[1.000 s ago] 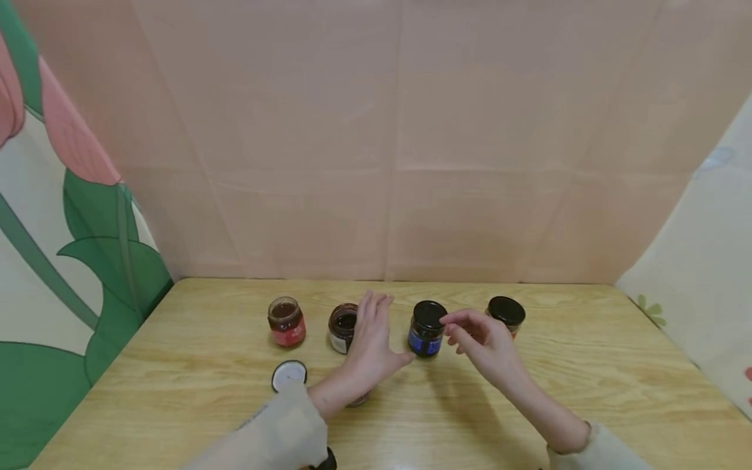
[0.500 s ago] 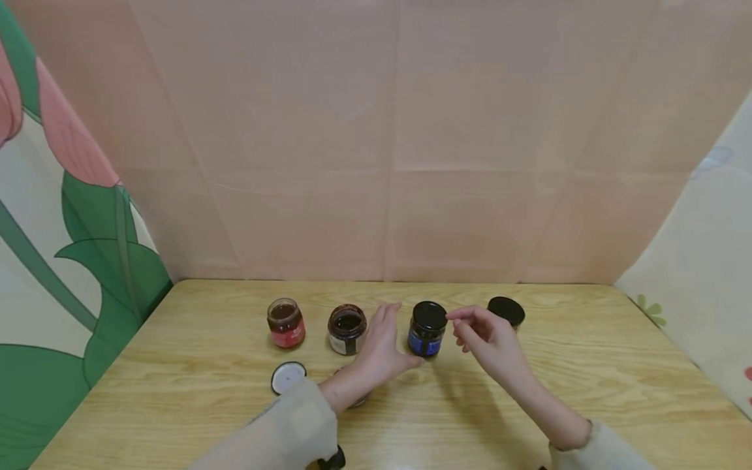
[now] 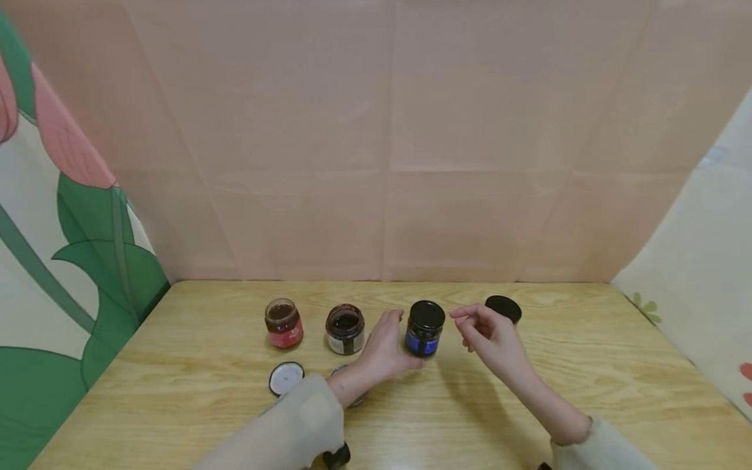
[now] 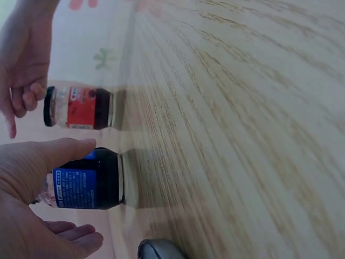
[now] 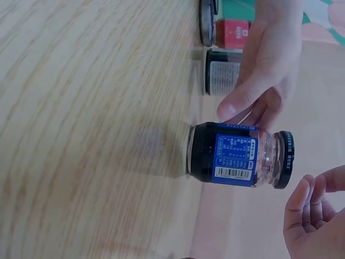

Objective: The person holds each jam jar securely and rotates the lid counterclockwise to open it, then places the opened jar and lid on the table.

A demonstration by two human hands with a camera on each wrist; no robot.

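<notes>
A glass jar with a black lid and a blue label stands upright between my hands. My left hand reaches around its left side. In the left wrist view, the thumb overlaps the blue-labelled jar while the other fingers stay apart from it. Over in the right wrist view, the thumb of the left hand is at or very near the label; contact is hard to tell. My right hand hovers just right of the black lid, fingers loosely bent, holding nothing.
Behind my right hand stands a red-labelled jar with a black lid. To the left are two lidless jars, one red-labelled, one pale-labelled. An upturned lid lies before them; another round item is partly hidden by my left wrist.
My left hand has moved right from the pale-labelled jar to the blue-labelled jar. My right hand has drawn slightly away from the lid, to the right.
</notes>
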